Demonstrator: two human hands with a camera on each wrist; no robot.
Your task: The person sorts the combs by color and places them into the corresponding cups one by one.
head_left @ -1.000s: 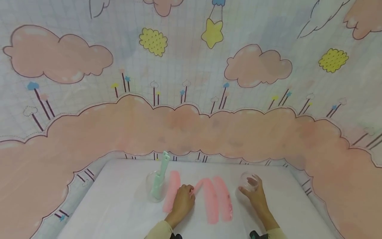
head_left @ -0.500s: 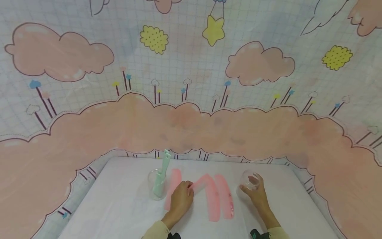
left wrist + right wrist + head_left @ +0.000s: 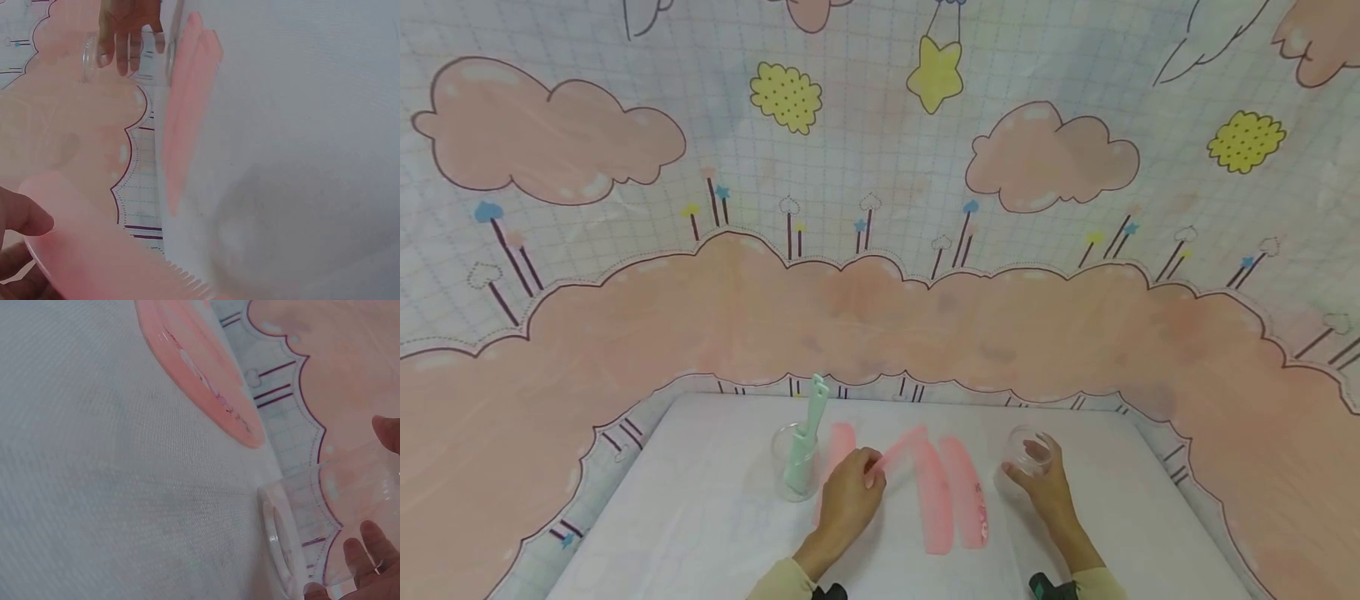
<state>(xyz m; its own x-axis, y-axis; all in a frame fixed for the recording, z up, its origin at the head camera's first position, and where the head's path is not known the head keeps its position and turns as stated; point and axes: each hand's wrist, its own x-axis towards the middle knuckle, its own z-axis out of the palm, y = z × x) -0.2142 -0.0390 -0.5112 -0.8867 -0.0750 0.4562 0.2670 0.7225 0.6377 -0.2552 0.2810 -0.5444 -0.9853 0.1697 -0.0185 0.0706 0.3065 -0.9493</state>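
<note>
My left hand (image 3: 852, 492) pinches a pink comb (image 3: 897, 450), which slants up to the right from the fingertips. In the left wrist view, the thumb lies on the broad end of this comb (image 3: 81, 244), and its teeth show at the lower edge. Two more pink combs, one (image 3: 934, 500) plain and one (image 3: 967, 496) with a patterned edge, lie side by side to the right. Another flat pink piece (image 3: 841, 442) is partly hidden behind the left hand. My right hand (image 3: 1047, 483) holds a clear cup (image 3: 1022, 446), fingers and thumb around its wall.
A second clear cup (image 3: 781, 462) stands left of the combs, with mint-green long-handled items (image 3: 808, 433) leaning in it. All of this is on a white-covered table (image 3: 700, 517). A printed cloth (image 3: 850, 325) with clouds rises behind it.
My left hand has shifted slightly left and away from me, and the pink comb in it has swung up clear of its neighbour. The right hand stays around the cup.
</note>
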